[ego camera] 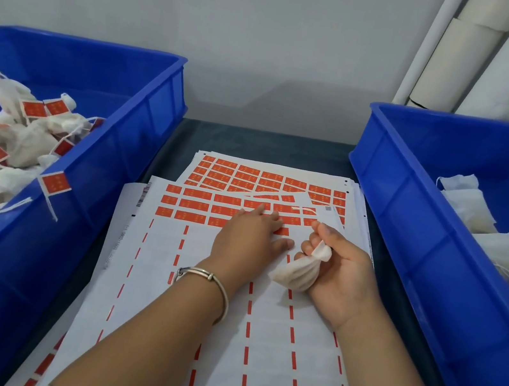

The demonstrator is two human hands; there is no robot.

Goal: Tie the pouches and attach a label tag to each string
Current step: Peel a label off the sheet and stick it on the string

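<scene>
a white sheet of orange rectangular label stickers (223, 288) is seen lying at the middle of the dark table top (287, 151), and everything else is placed relative to it. to its left, a large blue plastic crate (105, 188) is set with its right rim running just beside the sheet's left edge; to its right, a second blue plastic crate (413, 239) is set the same way, so that only a narrow lane of table is left between the two crate walls. beyond the sheet's far edge a short strip of dark table is left bare up to a pale grey wall (241, 22). under the sheet, further label sheets (269, 178) are fanned out towards the wall. white tied pouches with orange tags (1, 150) are heaped in the left crate, one tag hanging over its rim, and flat white untied pouches (482, 231) are piled in the right crate. pale cardboard tubes (454, 57) are leaned against the wall behind the right crate. the left hand (249, 235) is laid palm down on the sheet, fingers extended and relaxed, fingertips (259, 208) resting on the rows of remaining labels; a silver metal bangle (211, 283) is worn on that wrist. the right hand (337, 270) is held over the sheet's right part, fingers curled round a small white fabric pouch (295, 272), whose gathered neck is pinched and whose thin white string (304, 209) is trailed over the labels.
</scene>
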